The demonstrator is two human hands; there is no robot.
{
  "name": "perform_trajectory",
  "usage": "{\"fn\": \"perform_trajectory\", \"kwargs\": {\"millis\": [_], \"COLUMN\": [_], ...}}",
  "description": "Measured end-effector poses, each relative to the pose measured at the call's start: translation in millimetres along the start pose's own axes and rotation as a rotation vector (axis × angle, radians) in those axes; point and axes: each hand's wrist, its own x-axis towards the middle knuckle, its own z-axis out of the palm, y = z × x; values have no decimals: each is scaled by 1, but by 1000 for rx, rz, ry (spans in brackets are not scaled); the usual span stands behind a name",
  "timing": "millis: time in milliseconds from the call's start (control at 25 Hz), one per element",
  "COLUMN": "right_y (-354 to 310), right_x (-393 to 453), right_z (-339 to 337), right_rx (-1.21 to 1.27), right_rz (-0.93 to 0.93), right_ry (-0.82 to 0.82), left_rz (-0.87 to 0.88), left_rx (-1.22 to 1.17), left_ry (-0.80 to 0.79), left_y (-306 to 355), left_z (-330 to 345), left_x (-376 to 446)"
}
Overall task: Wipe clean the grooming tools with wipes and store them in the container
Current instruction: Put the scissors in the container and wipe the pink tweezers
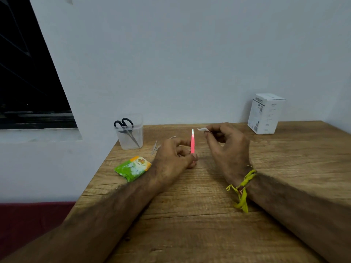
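The left hand [173,154] pinches a slim pink tool [192,141] upright over the table [190,224], clear of its left edge. The right hand [226,141] pinches a white wipe [202,129] just beside its pale tip, apart.

Dim, soft indoor light; faint shadows, slightly blurry, wide-angle bending at the edges.

This looks like a plain room in a home, though the view is too narrow to be sure. A wood-grain worktop [190,215] stands against a bare pale wall [171,54], beside a dark window [24,82] with a white sill. A white printed carton [266,113] stands on the worktop, and a dark red surface [28,224] lies below.
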Motion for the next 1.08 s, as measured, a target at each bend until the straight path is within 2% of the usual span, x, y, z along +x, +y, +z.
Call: {"fn": "perform_trajectory", "kwargs": {"millis": [160,360,640,1080], "right_y": [1,3,8,6], "right_x": [1,2,-1,3], "right_z": [3,4,5,7], "right_rx": [-86,-166,-264,-279], "right_rz": [-188,-290,-369,-370], "right_ry": [-57,-103,-202,-180], "left_rz": [-13,6,41,77], "left_rx": [-54,-72,-51,-39], "left_ry": [-23,-52,-102,-103], "left_y": [-2,0,-1,-2], "left_z": [-4,-3,-4,-2], "left_x": [2,1,-1,0]}}
